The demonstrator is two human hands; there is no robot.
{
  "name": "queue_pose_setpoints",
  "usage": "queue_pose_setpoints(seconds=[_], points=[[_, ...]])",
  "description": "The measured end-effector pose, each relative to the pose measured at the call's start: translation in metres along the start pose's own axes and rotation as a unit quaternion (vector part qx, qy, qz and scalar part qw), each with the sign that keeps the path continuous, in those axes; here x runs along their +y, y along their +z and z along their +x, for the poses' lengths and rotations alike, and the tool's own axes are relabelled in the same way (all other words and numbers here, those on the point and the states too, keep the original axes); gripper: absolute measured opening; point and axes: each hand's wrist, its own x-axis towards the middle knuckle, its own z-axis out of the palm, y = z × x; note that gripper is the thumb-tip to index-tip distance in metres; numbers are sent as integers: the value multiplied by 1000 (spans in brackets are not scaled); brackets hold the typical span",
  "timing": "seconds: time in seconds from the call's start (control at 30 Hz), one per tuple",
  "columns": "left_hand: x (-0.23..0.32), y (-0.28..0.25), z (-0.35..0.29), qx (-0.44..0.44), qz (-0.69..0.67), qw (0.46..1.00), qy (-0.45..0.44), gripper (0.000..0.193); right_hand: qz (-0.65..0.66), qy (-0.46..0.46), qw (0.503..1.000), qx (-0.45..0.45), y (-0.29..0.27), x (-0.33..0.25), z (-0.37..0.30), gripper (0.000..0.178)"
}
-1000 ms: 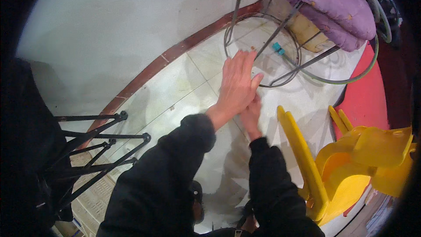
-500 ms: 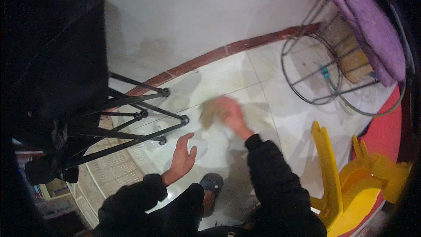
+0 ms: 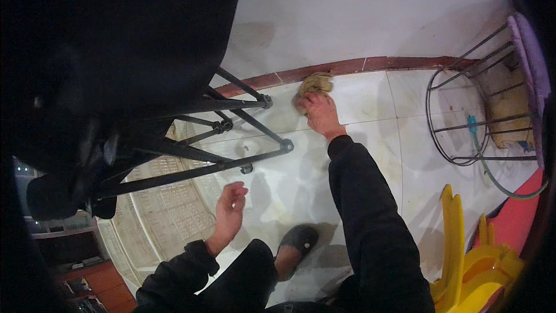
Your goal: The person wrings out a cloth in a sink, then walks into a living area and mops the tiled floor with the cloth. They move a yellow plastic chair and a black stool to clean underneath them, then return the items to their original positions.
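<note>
My right hand [image 3: 323, 115] presses a crumpled tan rag [image 3: 316, 83] onto the white tiled floor [image 3: 359, 165], close to the red-brown skirting tiles [image 3: 382, 65]. Its fingers are bent over the near side of the cloth. Lower and to the left, my left hand [image 3: 230, 213] hangs in the air with fingers loosely bent and apart, holding nothing. Closest to it are the black folding frame legs [image 3: 255, 156] of something large and dark.
A dark fabric item [image 3: 116, 40] on that frame fills the upper left. Beneath it lies a cream slatted plastic panel [image 3: 174, 197]. At right stand a black wire stool [image 3: 431, 116] with purple cloth [image 3: 530, 52], a green hose [image 3: 492, 179] and yellow plastic pieces [image 3: 454, 249]. My shoe [image 3: 300, 239] is below.
My right hand has carried the rag away from me, from mid-floor up to the skirting. The left hand's fingers are more bent. My view has shifted, so surroundings sit differently.
</note>
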Motion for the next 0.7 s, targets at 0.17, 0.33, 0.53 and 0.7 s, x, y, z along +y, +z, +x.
queue_pose_setpoints(seconds=[0.17,0.33,0.53,0.7], points=[[33,-20,-6,98,-166,981,-7,47,111,-204,969,84,-5,2,-85,41],[56,-47,-20,255,-108,949,152,57,183,-273,929,-168,-2,-20,-238,35],[91,-78,21,221,-195,917,269,53,324,-97,940,55,-84,72,-258,43],[107,-88,38,321,-260,900,140,45,22,303,950,67,-100,153,-316,49]])
